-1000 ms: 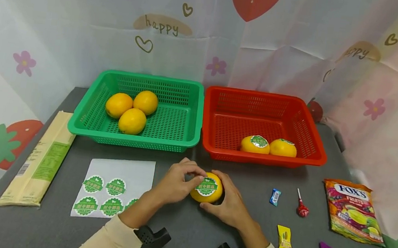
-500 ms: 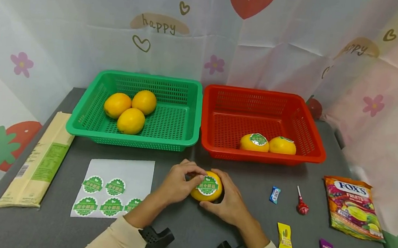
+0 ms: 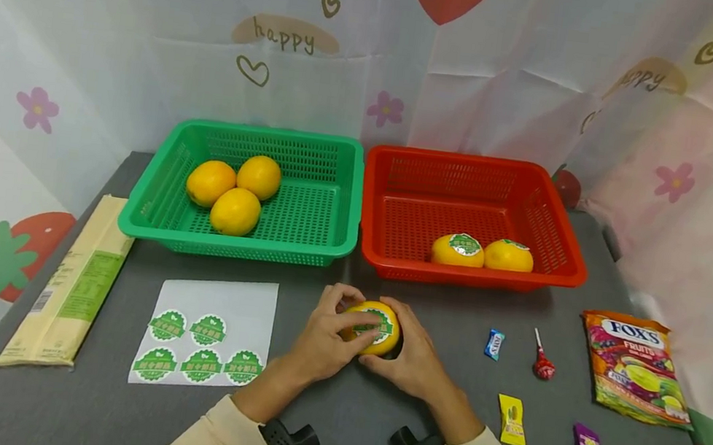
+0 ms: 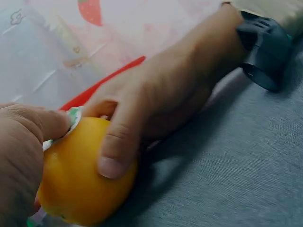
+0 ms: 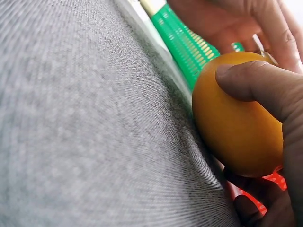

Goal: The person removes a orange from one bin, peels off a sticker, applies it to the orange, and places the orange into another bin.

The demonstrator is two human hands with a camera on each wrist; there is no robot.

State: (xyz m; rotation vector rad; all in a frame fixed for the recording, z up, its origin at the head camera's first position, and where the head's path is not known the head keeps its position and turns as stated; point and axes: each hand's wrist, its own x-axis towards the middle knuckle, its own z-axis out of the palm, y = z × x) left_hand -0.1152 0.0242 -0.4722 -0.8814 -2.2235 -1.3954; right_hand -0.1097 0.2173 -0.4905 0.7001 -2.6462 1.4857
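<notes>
- The right hand (image 3: 410, 357) has its fingers curled round one side of the orange (image 4: 85, 175), thumb on the near face, clamped on it.
- The left hand (image 3: 323, 332) lies across the other side, fingers apart; one straight finger rests on the sticker (image 3: 386, 326), the thumb below it.
- The orange sits between both hands, low over the table (image 3: 360, 421), in front of the baskets; whether the table bears its weight I cannot tell.
- The step in hand looks to be smoothing the sticker down: it is on the peel, but in the left wrist view part of its white edge seems to stand off.
- The next move likely calls for the left fingers to press from the middle out to that edge, while the right hand keeps the orange from rolling. Dragging sideways could crease the paper.
- Left of the hands, the sheet (image 3: 215, 302) bears five more stickers.
- Beyond, the green basket (image 3: 235, 244) holds three plain oranges (image 3: 235, 212); the red basket (image 3: 469, 273), just beside it, holds two stickered oranges (image 3: 459, 251).
- Sweets and a Fox's bag (image 3: 637, 368) lie well to the right, seemingly no part of this step.
</notes>
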